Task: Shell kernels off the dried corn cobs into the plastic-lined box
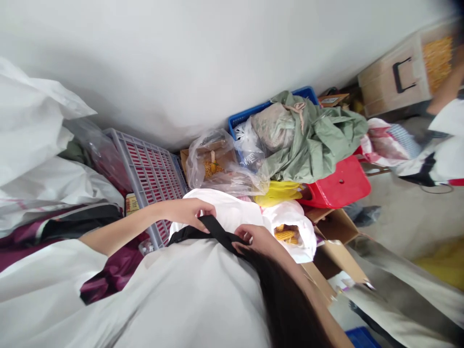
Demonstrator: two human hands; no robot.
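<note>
My left hand (188, 214) is curled down over a black strap (213, 229), its fingertips on the strap's upper edge, though I can't tell whether it is gripping hard or only resting there. My right hand (252, 240) is closed, pinching the strap further along, just above a white plastic bag (295, 237) with yellow corn cobs (285, 235) showing inside. The strap lies across my white top (188, 299), with the bag pressed against my front and my long dark hair (286, 299) hanging past my right arm. Just ahead of the bag sits a heap against the white wall (203, 63): a clear plastic bag (217, 166) with corn in it, a blue crate (266, 108) under a green cloth (315, 140), a yellow bag (277, 193) and a red plastic stool (337, 181). A lilac crate (148, 179) leans beyond my left forearm, and a cardboard box (335, 232) stands by my right. (Up in the far corner, someone else's arm (447, 82) reaches beside a crate of corn kernels (402, 67).)
</note>
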